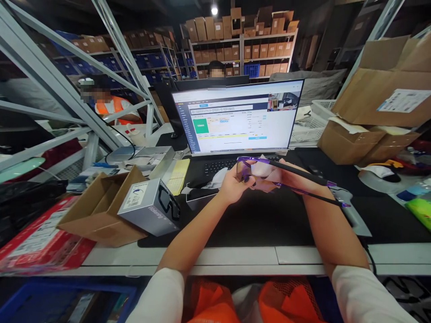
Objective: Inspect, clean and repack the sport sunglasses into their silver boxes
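A pair of glasses (259, 160) with a purple frame and dark temples is held up over the black mat. Its temples point right, across my right wrist. My left hand (235, 183) is closed on the near end of the frame, thumb against the lens. Behind the temples, my right hand (286, 172) closes around a crumpled white cloth (265, 171) at the lenses; the glasses partly hide its fingers. Left of my hands stands a silver box (150, 207) with a picture of glasses on it. A small open case (201, 198) lies by my left wrist.
A lit monitor (235, 121) and keyboard (215, 167) stand ahead. An open carton (101, 215) sits on a red parcel (43, 242) at left; brown cartons (380, 85) are stacked at right. A mouse (341, 195) lies by my right forearm. Two people sit beyond.
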Tool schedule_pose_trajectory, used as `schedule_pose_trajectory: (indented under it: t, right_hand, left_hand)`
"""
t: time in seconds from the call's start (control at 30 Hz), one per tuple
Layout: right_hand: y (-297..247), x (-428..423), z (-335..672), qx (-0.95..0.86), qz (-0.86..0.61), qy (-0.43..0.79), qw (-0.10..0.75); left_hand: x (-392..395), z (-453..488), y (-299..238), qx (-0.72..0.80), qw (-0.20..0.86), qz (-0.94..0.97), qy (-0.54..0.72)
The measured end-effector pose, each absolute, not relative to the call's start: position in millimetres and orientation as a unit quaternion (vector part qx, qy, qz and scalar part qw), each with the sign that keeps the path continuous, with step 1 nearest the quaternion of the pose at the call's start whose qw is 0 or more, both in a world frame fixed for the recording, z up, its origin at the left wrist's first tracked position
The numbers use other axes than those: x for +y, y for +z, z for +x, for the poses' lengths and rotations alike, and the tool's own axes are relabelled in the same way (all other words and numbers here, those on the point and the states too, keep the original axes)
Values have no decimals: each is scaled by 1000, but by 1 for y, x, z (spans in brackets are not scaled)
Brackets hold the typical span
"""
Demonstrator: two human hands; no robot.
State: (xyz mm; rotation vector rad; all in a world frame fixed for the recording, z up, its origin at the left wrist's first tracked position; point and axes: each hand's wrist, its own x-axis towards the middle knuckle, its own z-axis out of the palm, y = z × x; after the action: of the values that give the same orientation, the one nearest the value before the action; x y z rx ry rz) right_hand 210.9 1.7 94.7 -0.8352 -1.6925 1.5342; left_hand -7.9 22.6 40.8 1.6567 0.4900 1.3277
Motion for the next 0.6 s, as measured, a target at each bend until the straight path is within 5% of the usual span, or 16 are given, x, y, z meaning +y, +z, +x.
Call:
schedule_pose_trajectory:
  t: [0.2,0.43,0.6]
  right_hand:
    - [103,1,200,-565,-332,596,463]
    - [96,5,192,-681,-340,603,238]
    - [81,8,172,-643,-331,608,328]
  left_hand:
    - [17,-11,54,193,490,657,540]
    - [24,-15,50,170,463,720,489]
    - [24,-19,55,155,492,720,465]
